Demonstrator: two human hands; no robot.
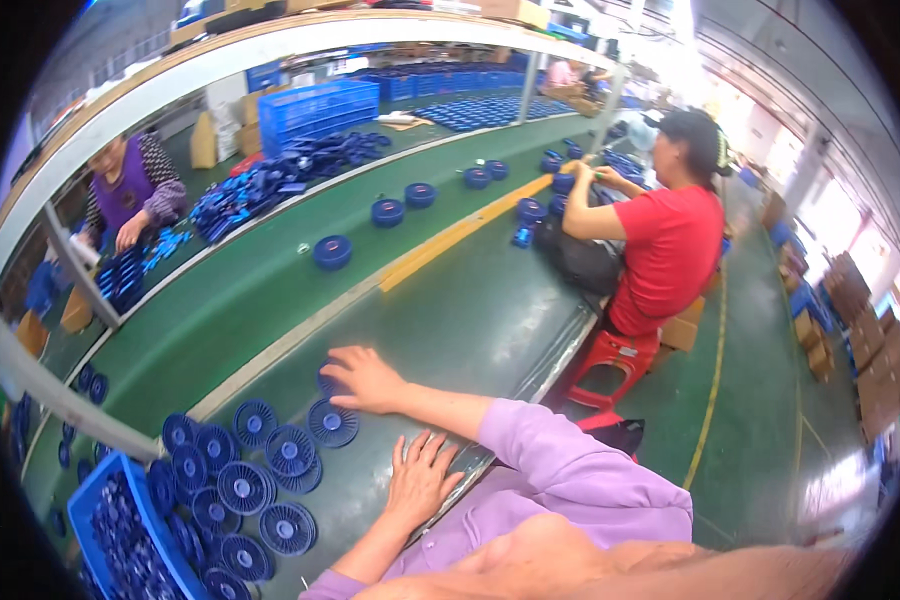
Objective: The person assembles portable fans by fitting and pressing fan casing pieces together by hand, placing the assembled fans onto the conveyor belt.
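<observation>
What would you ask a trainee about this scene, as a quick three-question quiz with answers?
1. Choose one: which of the wearer's hands is over a blue slotted disc, left or right?
2. True or false: the wearer's left hand is clenched in a fist.
3. What is the person in red sitting on?

Key:
1. The right hand.
2. False; its fingers are spread on the green table.
3. A red stool.

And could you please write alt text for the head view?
A person in lilac holds their right hand over a blue disc on a green table, left hand spread near its edge. More discs and a blue bin of parts lie lower left; a co-worker in red sits beyond.
</observation>
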